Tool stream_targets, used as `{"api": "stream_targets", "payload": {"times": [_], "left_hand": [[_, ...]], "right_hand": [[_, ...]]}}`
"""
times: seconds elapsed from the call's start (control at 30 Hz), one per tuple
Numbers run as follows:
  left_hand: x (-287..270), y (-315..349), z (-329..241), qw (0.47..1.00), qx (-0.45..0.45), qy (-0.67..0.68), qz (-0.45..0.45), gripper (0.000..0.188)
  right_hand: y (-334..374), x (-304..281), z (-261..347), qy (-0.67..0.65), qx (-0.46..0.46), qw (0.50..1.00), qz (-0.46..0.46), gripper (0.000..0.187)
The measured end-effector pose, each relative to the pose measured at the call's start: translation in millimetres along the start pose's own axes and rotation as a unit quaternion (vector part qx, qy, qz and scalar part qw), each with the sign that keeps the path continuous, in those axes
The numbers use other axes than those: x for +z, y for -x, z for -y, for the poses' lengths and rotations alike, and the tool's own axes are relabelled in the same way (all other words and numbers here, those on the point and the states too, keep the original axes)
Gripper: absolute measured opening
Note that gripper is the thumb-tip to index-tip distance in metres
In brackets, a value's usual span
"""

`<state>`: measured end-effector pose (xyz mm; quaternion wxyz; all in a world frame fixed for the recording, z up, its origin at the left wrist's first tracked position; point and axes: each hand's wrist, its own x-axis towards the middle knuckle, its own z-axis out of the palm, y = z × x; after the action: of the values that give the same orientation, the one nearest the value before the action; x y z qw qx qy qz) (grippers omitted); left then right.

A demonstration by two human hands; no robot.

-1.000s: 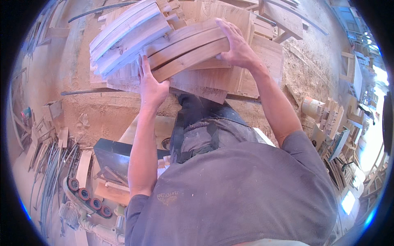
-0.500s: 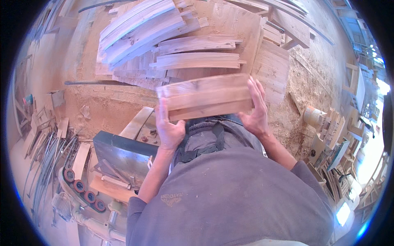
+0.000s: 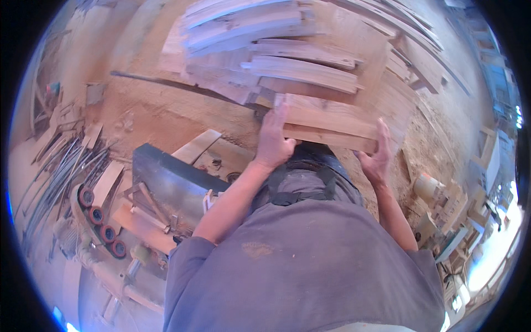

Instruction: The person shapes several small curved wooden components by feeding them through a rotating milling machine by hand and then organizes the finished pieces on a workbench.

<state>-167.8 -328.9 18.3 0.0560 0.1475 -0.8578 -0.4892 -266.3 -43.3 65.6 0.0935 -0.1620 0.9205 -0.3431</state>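
A short stack of wooden boards [image 3: 332, 119] is held level in front of my waist, gripped at its two ends. My left hand [image 3: 275, 135] presses the left end, thumb underneath and fingers up along the side. At the right end my right hand [image 3: 378, 152] clasps the wood the same way, fingers pointing up. Just beyond lie loose curved boards [image 3: 304, 72] on a low wooden platform. Farther back on it rests a larger pile of pale boards [image 3: 243, 27].
To my left stands a machine with a dark-edged metal table [image 3: 182, 174] and a row of red-rimmed wheels [image 3: 97, 216]. Thin metal rods [image 3: 55, 171] lie beyond it. Wood offcuts [image 3: 451, 205] and a pale bucket [image 3: 427, 187] are at the right. A long dark bar [image 3: 171, 84] crosses the sawdust-covered floor.
The boards and both hands have moved to the right in the view and slightly away from me, tilting down at the right. The surroundings have shifted with the head's turn.
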Motion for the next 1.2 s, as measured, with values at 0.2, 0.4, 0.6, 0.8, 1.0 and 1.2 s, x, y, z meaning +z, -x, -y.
{"api": "stream_targets", "payload": {"times": [0.2, 0.4, 0.6, 0.8, 1.0, 1.2], "left_hand": [[-14.3, -16.0, 29.5, 0.997, -0.076, 0.013, -0.026, 0.099], [-47.2, -46.9, 60.4, 0.994, -0.107, 0.016, -0.007, 0.105], [-36.6, -45.6, 56.3, 0.995, -0.075, -0.055, -0.042, 0.106], [-38.0, -51.1, 34.4, 0.995, -0.075, -0.052, -0.039, 0.102], [-24.0, -47.4, 30.3, 0.995, -0.08, -0.024, -0.052, 0.099], [-20.0, -50.8, 19.4, 0.995, -0.08, -0.015, -0.049, 0.099]], "right_hand": [[-20.5, 26.5, 19.5, 0.043, -0.033, 0.998, -0.008, 0.102], [-42.0, 65.9, 36.3, -0.001, -0.036, 0.999, -0.04, 0.102], [-66.5, 54.2, 27.5, -0.008, -0.046, 0.999, -0.022, 0.107], [-70.0, 50.1, 18.1, 0.006, -0.082, 0.996, -0.019, 0.108], [-80.8, 41.1, 22.4, -0.04, -0.05, 0.998, -0.009, 0.101], [-93.0, 36.0, 5.5, 0.013, -0.067, 0.998, 0.011, 0.102]]}}
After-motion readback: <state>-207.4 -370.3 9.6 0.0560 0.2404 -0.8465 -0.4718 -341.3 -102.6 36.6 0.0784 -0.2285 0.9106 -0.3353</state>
